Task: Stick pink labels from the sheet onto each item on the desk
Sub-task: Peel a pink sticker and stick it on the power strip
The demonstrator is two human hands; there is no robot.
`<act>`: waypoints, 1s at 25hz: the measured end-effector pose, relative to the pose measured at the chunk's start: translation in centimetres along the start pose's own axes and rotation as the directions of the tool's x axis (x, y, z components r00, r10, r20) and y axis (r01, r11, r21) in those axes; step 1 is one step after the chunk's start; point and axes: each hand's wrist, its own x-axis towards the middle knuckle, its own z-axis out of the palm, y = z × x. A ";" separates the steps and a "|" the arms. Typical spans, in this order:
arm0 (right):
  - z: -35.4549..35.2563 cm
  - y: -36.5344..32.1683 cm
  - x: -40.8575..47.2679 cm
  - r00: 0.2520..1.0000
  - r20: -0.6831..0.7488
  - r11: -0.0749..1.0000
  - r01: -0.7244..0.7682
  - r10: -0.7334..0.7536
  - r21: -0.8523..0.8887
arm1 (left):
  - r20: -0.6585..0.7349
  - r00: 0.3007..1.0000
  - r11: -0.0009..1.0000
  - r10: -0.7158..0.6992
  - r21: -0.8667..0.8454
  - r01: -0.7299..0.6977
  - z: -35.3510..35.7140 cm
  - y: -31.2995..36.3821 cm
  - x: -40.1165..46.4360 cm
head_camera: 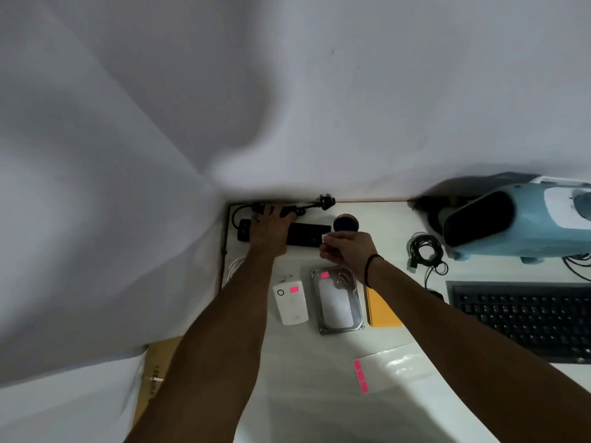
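Note:
A black power strip [307, 234] lies at the back of the white desk [303, 362]. My left hand [270, 231] rests on its left part with the fingers spread forward. My right hand [347, 249] hovers at the strip's right end with the fingers curled; a small pale piece shows at the fingertips, and what it is I cannot tell. A white adapter [291, 302] and a hard drive [339, 300] each carry a pink label. The label sheet [361, 375], with pink labels on it, lies near the front.
A round dark-topped container [346, 222] stands behind my right hand. An orange pad [382, 311] lies beside the hard drive. A coiled black cable [427, 252], a blue appliance [518, 219] and a black keyboard [524, 318] fill the right side. White cloth hangs left and behind.

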 end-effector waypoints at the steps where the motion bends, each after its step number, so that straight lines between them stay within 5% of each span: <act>1: -0.1 0.0 0.3 1.000 0.005 1.000 -0.006 0.005 0.015 | 0.009 1.000 0.999 0.017 0.034 -0.017 0.4 -0.2 0.7; 9: -1.6 1.9 0.5 0.998 -0.012 0.998 -0.058 0.059 0.020 | 0.101 0.990 0.982 0.100 0.150 -0.114 1.0 -1.0 2.7; 14: -2.6 0.6 -1.6 0.997 -0.070 0.998 -0.016 0.020 0.059 | -0.028 0.996 0.976 0.087 0.204 -0.080 -0.2 0.3 1.2; 16: -2.8 -0.7 -2.7 0.994 -0.095 0.989 0.060 -0.048 0.132 | -0.080 0.992 0.990 0.093 0.112 -0.084 -1.7 0.4 -0.1; 18: -2.7 -2.1 -4.2 0.990 -0.090 0.966 0.125 -0.107 0.224 | -0.105 0.991 0.981 0.082 -0.166 -0.098 -4.1 0.7 -2.0; 20: -2.4 -3.2 -6.4 0.983 -0.041 0.942 0.181 -0.177 0.284 | -0.094 0.994 0.781 0.046 -0.617 -0.094 -6.9 1.4 -4.8; 22: -2.1 -4.1 -8.8 0.972 0.020 0.925 0.216 -0.233 0.312 | -0.101 0.994 0.382 0.038 -0.918 -0.107 -9.0 2.3 -8.0; 25: -2.2 -5.8 -12.5 0.952 0.121 0.892 0.214 -0.282 0.399 | -0.146 0.987 -0.219 0.065 -0.967 -0.129 -10.7 4.1 -12.8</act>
